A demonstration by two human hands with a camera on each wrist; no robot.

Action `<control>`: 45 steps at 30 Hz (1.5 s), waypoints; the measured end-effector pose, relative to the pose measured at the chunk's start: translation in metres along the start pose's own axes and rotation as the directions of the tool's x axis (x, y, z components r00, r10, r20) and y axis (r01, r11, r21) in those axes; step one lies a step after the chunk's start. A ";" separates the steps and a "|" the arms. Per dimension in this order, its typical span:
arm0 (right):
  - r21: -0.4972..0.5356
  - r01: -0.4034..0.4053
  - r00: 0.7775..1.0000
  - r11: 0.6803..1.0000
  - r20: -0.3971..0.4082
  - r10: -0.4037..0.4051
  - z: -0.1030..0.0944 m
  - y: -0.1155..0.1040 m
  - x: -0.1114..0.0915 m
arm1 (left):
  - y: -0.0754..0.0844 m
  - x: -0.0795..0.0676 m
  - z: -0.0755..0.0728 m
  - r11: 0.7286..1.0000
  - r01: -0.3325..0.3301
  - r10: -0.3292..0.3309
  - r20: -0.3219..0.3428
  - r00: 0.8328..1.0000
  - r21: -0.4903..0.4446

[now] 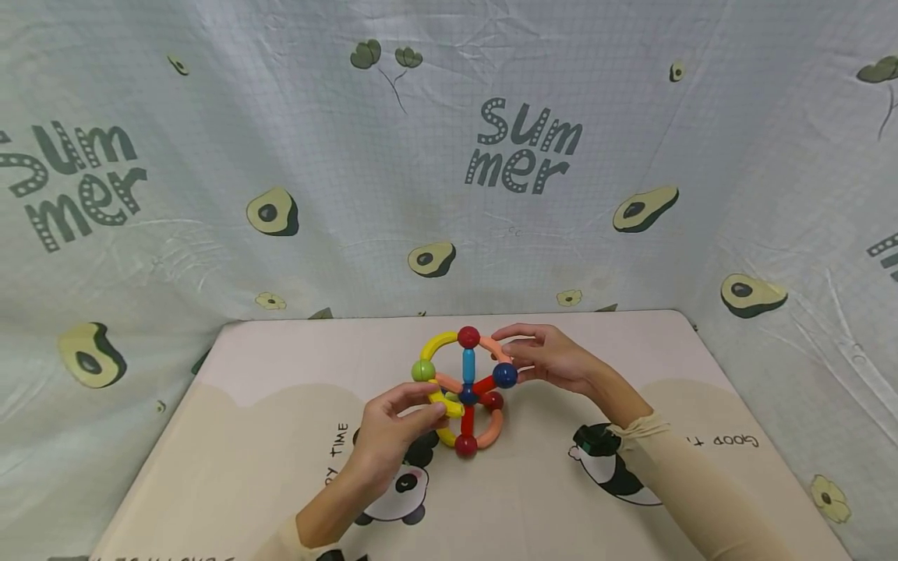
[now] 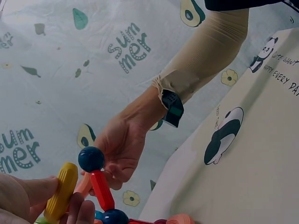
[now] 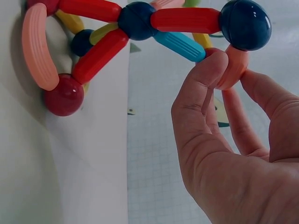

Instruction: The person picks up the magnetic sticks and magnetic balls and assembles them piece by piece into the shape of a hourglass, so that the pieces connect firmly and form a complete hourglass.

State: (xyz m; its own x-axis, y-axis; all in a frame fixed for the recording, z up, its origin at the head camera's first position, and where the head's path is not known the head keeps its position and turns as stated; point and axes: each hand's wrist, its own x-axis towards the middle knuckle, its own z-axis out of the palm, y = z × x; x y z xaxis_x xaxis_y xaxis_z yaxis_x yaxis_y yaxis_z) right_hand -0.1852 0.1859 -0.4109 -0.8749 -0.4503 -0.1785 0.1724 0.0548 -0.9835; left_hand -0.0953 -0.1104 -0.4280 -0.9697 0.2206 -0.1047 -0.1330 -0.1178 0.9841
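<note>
A toy structure of coloured rods and balls stands on the table, with a dark blue ball (image 1: pixel 468 395) at its middle. My left hand (image 1: pixel 389 428) pinches a curved yellow rod (image 2: pixel 63 192) between thumb and fingers, at the structure's left side below the green ball (image 1: pixel 423 370). Across from it, my right hand (image 1: pixel 554 358) pinches the curved salmon rod (image 3: pixel 232 70) between the top red ball (image 1: pixel 468 336) and the right-hand blue ball (image 1: pixel 505 375). Straight red rods and a light blue rod (image 1: pixel 468 366) meet at the middle ball. Whether the yellow rod's lower end touches anything is unclear.
The pale table (image 1: pixel 526 499) carries printed pandas and lettering. Behind and beside it hangs a light cloth (image 1: pixel 337 156) printed with avocados. Lower on the structure, another red ball (image 1: pixel 466 446) joins curved yellow and salmon rods near the tabletop.
</note>
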 end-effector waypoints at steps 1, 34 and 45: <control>0.000 0.000 1.000 1.000 0.000 0.000 0.000 0.000 0.000 | 0.001 0.000 0.001 1.000 0.003 -0.003 -0.003 1.000 -0.001; -0.005 0.001 1.000 1.000 0.006 -0.001 -0.010 0.000 0.006 | 0.003 0.008 0.006 0.998 -0.066 0.065 -0.036 0.997 -0.008; 0.003 0.009 1.000 1.000 0.022 -0.009 -0.011 -0.001 0.005 | 0.000 0.011 0.011 0.994 -0.112 0.111 -0.063 0.992 -0.003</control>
State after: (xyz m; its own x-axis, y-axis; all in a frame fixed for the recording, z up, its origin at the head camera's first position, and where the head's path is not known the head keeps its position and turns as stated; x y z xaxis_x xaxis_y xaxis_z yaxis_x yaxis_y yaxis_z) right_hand -0.1949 0.1928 -0.4109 -0.8663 -0.4703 -0.1687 0.1660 0.0476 -0.9850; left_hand -0.1033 -0.0974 -0.4280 -0.9894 0.1449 -0.0034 -0.0245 -0.1443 0.9892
